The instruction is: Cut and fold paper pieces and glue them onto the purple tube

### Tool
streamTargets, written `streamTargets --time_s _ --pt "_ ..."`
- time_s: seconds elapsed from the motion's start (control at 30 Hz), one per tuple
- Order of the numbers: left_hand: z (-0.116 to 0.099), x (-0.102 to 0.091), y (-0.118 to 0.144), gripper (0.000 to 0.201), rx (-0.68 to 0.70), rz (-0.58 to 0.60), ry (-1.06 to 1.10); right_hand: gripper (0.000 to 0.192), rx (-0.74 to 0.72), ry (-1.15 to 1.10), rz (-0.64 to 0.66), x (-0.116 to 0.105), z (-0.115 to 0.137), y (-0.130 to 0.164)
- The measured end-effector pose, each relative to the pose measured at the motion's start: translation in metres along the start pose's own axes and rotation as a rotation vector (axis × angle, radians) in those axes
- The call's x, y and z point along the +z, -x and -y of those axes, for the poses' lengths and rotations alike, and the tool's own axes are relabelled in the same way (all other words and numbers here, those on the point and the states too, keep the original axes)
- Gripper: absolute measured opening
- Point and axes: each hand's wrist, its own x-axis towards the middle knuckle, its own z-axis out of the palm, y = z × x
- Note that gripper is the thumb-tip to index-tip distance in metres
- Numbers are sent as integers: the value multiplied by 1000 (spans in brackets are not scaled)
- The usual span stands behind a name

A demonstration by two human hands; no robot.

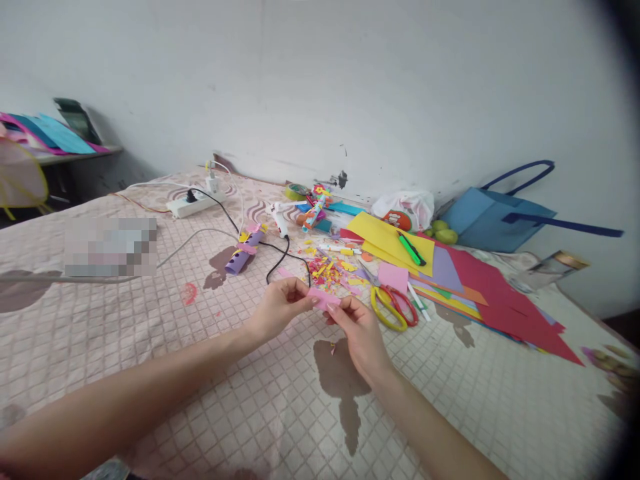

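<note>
A small strip of pink paper (324,299) is stretched between my two hands, above the patterned cloth. My left hand (283,303) pinches its left end between thumb and fingers. At the right end, my right hand (359,327) is closed on it the same way. Just behind lies a heap of colourful paper scraps (327,272). Scissors with yellow and red handles (395,308) rest right of my right hand, near a pink paper square (393,276). A decorated purple paper roll (245,250) lies beyond my left hand.
A white glue gun (278,220) stands behind the scraps, its black cord looping forward. A power strip (195,202) sits back left. Coloured sheets (500,300), a green cutter (411,249) and a blue bag (495,217) occupy the right. A wall closes off the back.
</note>
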Motion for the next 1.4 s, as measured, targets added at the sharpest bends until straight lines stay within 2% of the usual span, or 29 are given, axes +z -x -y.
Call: streamTargets --time_s 0.23,0.4,0.6,0.7,1.03,1.4 --pt "3 1 0 26 16 8 61 18 -47 -12 -28 2 0 0" --pt "6 2 0 40 -5 23 93 25 -89 54 -12 1 -1 1" --pt "5 5 3 28 -131 89 48 24 -141 145 38 -1 0 3" --pt "4 5 3 27 -158 84 30 23 -148 170 38 0 0 4" --pt "6 3 3 26 -150 76 -20 13 -165 207 75 0 3 2" --pt "1 7 6 29 -102 57 -50 16 -175 260 50 -2 2 0"
